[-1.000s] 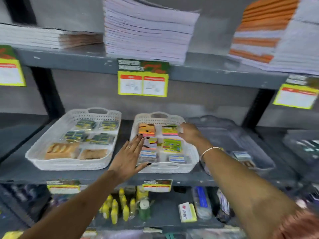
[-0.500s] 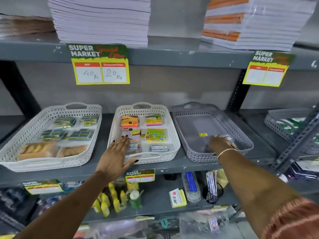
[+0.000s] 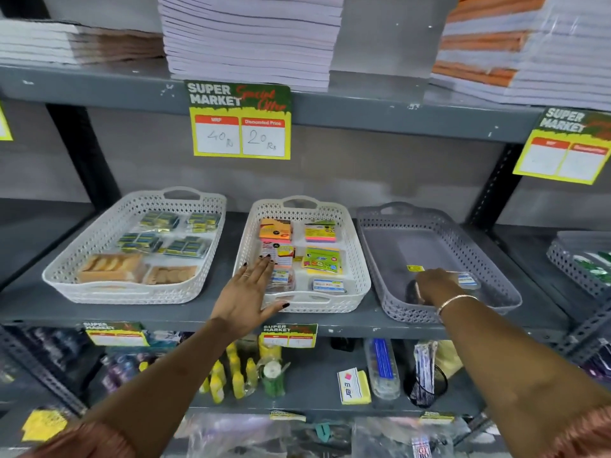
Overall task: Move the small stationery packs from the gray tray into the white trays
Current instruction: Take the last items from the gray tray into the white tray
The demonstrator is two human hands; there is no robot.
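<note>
- Right hand point(image 3: 434, 285) reaches into the gray tray point(image 3: 489, 259), fingers on a small clear pack point(image 3: 466, 280); grip unclear;
- Left hand point(image 3: 248, 292) lies flat, fingers spread, over the middle white tray point(image 3: 353, 259).

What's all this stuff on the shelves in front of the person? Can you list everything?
White trays: two, middle shelf, left and centre, holding small packs.
Gray tray: one, right of them, nearly bare.
Small pack: one, clear with blue label, gray tray's near end.
Yellow sticker: one, gray tray floor.
Paper stacks: several, white and orange, top shelf.
Price tag: green-yellow, reads 40 and 20.
Yellow bottles: several, lower shelf.
Left hand: open, over centre tray's near edge.
Right hand: in gray tray, at the pack.
</note>
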